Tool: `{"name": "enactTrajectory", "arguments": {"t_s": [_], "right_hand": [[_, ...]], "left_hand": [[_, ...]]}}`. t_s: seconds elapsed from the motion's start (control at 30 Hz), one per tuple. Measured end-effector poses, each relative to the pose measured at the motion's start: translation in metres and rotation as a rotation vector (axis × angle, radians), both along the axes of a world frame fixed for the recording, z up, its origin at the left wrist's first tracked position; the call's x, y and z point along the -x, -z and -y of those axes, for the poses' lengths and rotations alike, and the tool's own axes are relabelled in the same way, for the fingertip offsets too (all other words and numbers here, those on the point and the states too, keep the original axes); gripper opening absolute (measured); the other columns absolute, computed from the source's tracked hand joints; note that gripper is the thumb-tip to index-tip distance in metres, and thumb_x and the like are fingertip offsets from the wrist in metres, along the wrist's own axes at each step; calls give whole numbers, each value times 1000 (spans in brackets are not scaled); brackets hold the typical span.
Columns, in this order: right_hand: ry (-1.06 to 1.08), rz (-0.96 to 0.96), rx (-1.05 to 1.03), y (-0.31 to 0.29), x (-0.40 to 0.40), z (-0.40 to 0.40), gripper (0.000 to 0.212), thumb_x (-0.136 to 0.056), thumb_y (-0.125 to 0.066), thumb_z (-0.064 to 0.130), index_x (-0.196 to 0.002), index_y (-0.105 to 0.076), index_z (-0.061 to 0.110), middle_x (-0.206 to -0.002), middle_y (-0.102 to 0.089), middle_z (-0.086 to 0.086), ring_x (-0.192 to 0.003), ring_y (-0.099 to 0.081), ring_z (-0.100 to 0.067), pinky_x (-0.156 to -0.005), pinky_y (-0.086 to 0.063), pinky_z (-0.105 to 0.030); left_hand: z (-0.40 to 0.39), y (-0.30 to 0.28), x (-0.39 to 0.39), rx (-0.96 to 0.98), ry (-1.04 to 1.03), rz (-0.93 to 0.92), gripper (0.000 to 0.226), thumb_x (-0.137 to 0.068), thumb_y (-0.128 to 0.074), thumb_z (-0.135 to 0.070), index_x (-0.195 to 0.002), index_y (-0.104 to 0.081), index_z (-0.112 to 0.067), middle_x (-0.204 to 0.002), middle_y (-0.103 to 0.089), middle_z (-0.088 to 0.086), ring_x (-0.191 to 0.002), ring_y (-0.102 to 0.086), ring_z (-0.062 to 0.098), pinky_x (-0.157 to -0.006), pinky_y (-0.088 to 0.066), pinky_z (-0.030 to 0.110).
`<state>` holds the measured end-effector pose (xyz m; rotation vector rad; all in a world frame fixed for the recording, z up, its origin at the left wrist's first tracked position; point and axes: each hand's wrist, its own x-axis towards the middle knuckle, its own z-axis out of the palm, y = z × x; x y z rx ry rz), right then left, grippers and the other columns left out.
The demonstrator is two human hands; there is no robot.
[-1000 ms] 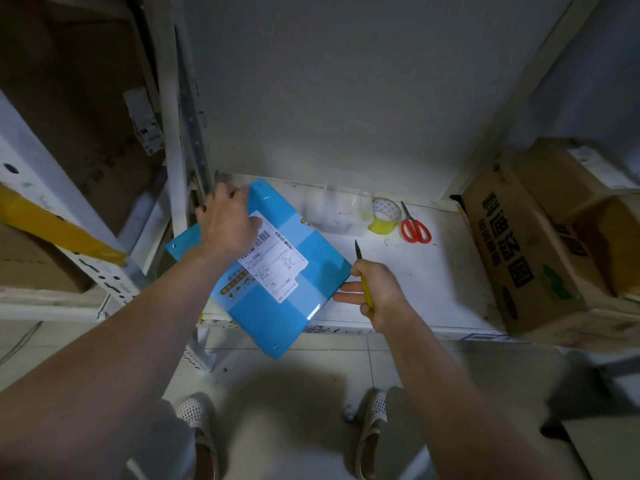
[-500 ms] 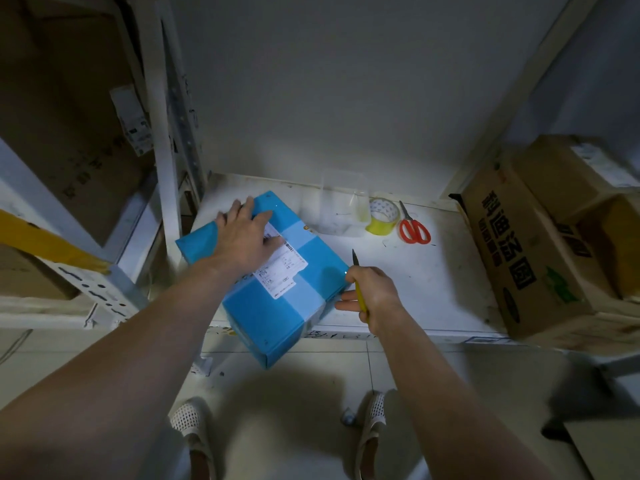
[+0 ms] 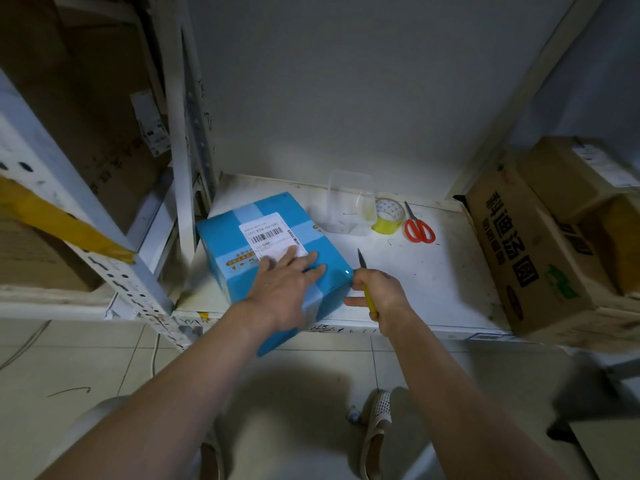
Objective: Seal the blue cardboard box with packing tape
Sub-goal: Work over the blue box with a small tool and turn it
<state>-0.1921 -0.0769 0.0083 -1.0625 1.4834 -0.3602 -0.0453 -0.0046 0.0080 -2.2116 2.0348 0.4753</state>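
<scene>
The blue cardboard box point(image 3: 235, 237) lies on the white shelf point(image 3: 433, 278), its near corner hanging over the front edge. It carries a white barcode label and pale tape strips across its top. My left hand point(image 3: 287, 282) rests flat on the box's near part, fingers spread. Just right of the box's corner, my right hand point(image 3: 375, 292) grips a yellow-handled knife point(image 3: 363, 271) with its dark blade pointing up and away. A roll of packing tape point(image 3: 388, 216) with a yellowish edge sits further back on the shelf.
Red-handled scissors point(image 3: 419, 228) lie right of the tape roll. A clear plastic container point(image 3: 349, 202) stands behind the box. Brown cartons point(image 3: 540, 258) crowd the shelf's right end. A metal rack upright point(image 3: 183, 140) stands at the left. Tiled floor and my sandalled feet show below.
The box has been turned and laid flatter on the shelf. My left hand slid from its far left corner to its near part. My right hand with the knife stayed put.
</scene>
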Motion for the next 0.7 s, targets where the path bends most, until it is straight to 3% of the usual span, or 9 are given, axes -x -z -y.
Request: {"name": "enactTrajectory", "arguments": {"t_s": [0.13, 0.23, 0.4, 0.7], "right_hand": [[-164, -106, 159, 3, 7, -5, 28, -87, -56, 21, -115, -51, 24, -101, -60, 0, -74, -66, -16, -61, -48, -24], [-371, -367, 429, 10, 18, -8, 35, -81, -63, 27, -110, -46, 32, -95, -59, 0, -82, -61, -21, -75, -51, -32], [-524, -657, 762, 8, 29, -15, 38, -82, -64, 32, -118, -53, 35, -102, -57, 8, -85, -56, -11, -74, -47, -24], [-586, -720, 865, -2, 24, -18, 44, -84, -63, 34, -127, -56, 34, -106, -59, 9, -92, -59, -12, -73, -45, -22]], "left_hand": [[-4, 2, -12, 32, -29, -17, 85, -84, -57, -6, -149, -12, -36, -158, 1, -15, -146, 5, 17, -116, -4, 45], [-9, 5, -8, 74, -61, -30, 84, -84, -55, -1, -148, -14, -37, -158, 0, -12, -146, 7, 19, -116, -3, 50], [-10, 18, 10, 223, -147, -71, 60, -92, -50, -15, -140, -32, -45, -157, -16, -8, -146, -2, 17, -113, -5, 55], [-8, 22, 18, 342, -190, -74, 60, -87, -54, -7, -133, -45, -45, -149, -30, -10, -141, -13, 18, -111, -7, 52]]}}
